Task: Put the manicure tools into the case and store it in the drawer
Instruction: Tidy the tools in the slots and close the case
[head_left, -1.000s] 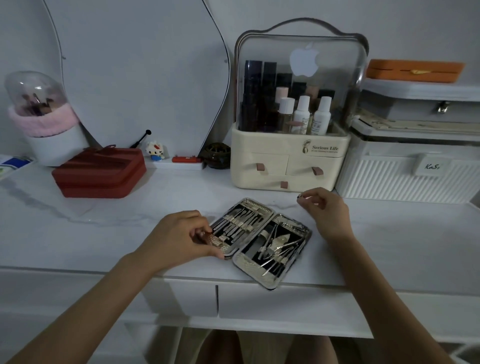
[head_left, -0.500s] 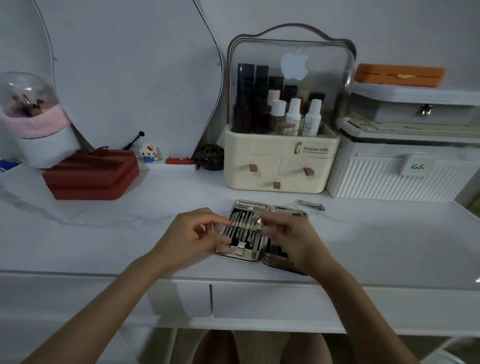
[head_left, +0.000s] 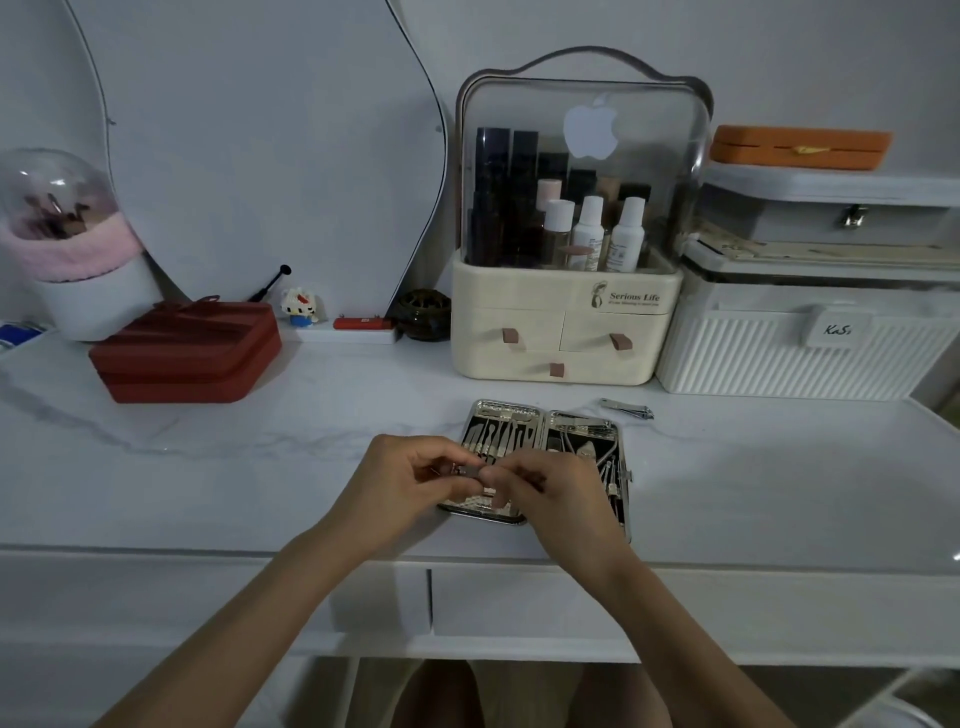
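Dim, cool, even light over a wide-angle head view.

The whole scene is underexposed with a grey-blue cast; no single light source shows; shadows are soft and faint, a thin one under the front edge of the desk (head_left: 156, 467); small bright glints sit on the chrome rim of the open case (head_left: 618, 467) and on the loose nail clipper (head_left: 628, 409) near the desk's back edge; a pale sheen lies on the clear lid of the cosmetics organiser (head_left: 582, 208); straight lines bow toward the frame's edges; fine detail at the fingertips (head_left: 470, 470) is soft and smeared.
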